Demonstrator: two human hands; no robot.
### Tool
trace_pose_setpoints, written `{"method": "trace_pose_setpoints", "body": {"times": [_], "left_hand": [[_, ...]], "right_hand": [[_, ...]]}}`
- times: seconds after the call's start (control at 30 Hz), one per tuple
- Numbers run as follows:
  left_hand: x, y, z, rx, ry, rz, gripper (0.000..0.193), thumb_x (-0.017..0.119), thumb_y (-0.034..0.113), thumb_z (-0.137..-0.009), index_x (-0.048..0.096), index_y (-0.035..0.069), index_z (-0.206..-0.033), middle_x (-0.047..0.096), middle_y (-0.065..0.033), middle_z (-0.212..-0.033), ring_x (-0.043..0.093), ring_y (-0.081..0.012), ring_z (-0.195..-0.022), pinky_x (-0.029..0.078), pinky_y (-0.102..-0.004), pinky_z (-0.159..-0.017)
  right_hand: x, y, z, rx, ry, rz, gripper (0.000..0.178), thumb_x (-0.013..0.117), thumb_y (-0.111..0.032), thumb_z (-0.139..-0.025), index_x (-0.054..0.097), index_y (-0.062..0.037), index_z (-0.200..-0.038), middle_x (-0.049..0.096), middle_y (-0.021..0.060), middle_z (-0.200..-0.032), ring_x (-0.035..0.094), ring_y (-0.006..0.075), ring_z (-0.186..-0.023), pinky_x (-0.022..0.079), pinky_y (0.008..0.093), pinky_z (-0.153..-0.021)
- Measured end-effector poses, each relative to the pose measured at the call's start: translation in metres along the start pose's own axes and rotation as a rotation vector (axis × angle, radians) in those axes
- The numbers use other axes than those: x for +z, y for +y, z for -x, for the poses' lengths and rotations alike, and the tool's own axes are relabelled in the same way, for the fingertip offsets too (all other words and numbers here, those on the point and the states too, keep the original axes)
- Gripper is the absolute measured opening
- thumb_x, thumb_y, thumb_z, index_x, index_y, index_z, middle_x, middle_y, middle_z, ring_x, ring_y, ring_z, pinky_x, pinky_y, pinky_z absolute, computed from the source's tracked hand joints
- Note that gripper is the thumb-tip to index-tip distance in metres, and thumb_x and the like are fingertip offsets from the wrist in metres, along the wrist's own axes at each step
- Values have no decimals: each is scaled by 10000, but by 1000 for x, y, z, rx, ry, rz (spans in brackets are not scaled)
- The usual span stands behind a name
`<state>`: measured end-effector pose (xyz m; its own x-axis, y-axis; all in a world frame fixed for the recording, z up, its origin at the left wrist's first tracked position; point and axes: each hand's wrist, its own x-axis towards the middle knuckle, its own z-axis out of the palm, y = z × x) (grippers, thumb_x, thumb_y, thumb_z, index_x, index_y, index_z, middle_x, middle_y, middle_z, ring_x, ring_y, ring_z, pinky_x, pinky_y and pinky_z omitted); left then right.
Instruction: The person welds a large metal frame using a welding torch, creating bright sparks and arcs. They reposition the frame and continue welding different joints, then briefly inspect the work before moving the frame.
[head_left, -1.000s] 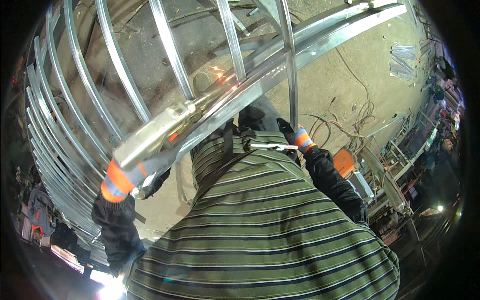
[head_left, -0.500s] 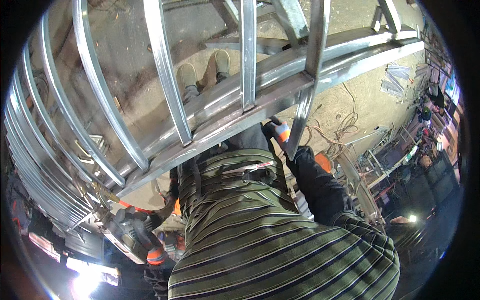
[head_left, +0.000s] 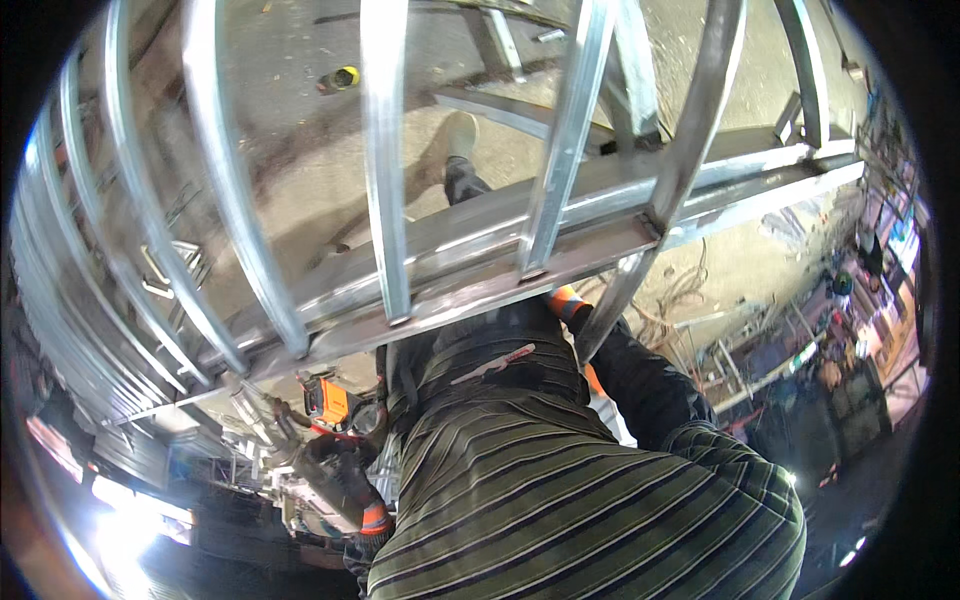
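Observation:
A steel frame of square tubes (head_left: 460, 312) crosses in front of me, with several upright bars rising from its long rail. My left hand (head_left: 345, 478), in a dark glove with an orange striped cuff, is closed below the rail at the left. A blurred grey, tube-like thing (head_left: 262, 418) reaches from it toward the rail; its kind is unclear. My right hand (head_left: 566, 302), also gloved, is at the rail's underside beside a slanting bar (head_left: 612, 305). The rail and bar hide most of its fingers.
An orange and black machine (head_left: 328, 400) stands below the rail at the left. A small yellow and black object (head_left: 340, 79) lies on the floor beyond. Cables (head_left: 665, 300) and metal frames (head_left: 735, 375) crowd the right side. My shoe (head_left: 461, 132) shows past the rail.
The frame has shifted rightward in view. My left hand appears farther right, and my right hand is more hidden behind the rail. One shoe shows instead of two; the orange machine shows more fully.

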<state>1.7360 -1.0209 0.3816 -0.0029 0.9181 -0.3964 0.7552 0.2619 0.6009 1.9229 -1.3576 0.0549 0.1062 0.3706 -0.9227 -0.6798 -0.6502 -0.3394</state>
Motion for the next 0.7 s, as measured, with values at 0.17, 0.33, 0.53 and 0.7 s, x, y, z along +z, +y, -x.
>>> {"method": "trace_pose_setpoints", "body": {"times": [0.17,0.33,0.53,0.7], "left_hand": [[-34,-40,23,-19,59,179,489,646,63,-969,504,-1,-1433,672,-109,-1055,661,-205,-934,550,-342,-822],[-143,-121,57,13,239,249,481,652,67,-966,522,-2,-1424,681,-102,-1013,664,-201,-913,551,-339,-812],[-300,-281,123,246,741,848,449,574,311,-1045,505,27,-1385,637,-70,-966,614,-177,-895,513,-342,-805],[-511,-417,211,314,863,832,330,483,220,-1084,574,-30,-1279,607,-61,-912,552,-144,-715,481,-280,-680]], "right_hand": [[-10,10,-33,27,106,401,427,633,-353,-1024,679,36,-1192,730,145,-1173,668,220,-1058,522,374,-935],[11,3,-73,-202,64,501,499,688,-263,-979,599,-1,-1394,751,105,-1132,686,162,-1012,536,321,-877],[139,-13,-115,-567,-51,1361,585,698,-429,-896,613,-126,-1389,709,240,-1193,675,425,-1112,535,478,-945],[332,-7,-112,-651,-338,1527,603,711,-335,-905,566,-98,-1440,728,219,-1162,702,372,-1074,547,417,-925]]}}
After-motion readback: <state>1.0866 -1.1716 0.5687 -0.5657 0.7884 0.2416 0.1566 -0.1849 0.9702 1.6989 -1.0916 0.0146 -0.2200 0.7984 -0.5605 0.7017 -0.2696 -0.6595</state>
